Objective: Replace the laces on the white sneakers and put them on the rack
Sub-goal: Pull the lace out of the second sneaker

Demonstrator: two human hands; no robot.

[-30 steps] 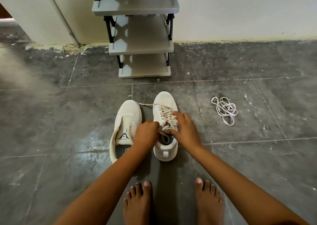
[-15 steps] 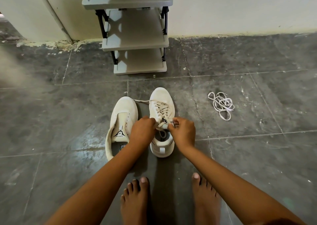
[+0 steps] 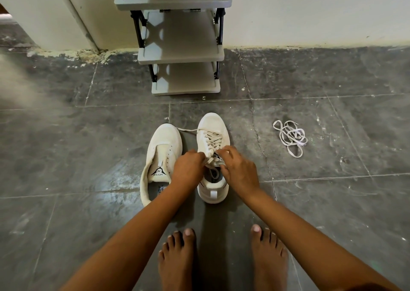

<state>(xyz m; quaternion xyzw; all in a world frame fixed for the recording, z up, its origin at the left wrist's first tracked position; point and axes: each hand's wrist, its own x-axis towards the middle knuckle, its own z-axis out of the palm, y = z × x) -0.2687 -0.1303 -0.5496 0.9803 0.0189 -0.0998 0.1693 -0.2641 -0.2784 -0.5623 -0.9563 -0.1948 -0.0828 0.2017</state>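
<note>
Two white sneakers stand side by side on the dark tiled floor. The left sneaker [image 3: 161,155] has no lace and its tongue shows a black logo. The right sneaker [image 3: 213,131] is laced, with one lace end trailing left from its toe. My left hand [image 3: 188,168] and my right hand [image 3: 238,170] meet over its tongue, each pinching the lace [image 3: 211,141] near the top eyelets. A loose white lace [image 3: 290,136] lies bundled on the floor to the right. The grey shoe rack [image 3: 184,51] stands against the wall beyond the sneakers.
My two bare feet [image 3: 221,259] rest on the floor just below the sneakers. A cream wall [image 3: 310,9] runs along the back, with a corner at the left. Bare floor tiles [image 3: 66,146] stretch out on both sides.
The view has shifted slightly, so the rack sits lower in frame. My right hand's fingers have spread a little over the lace. Both sneakers stay in place.
</note>
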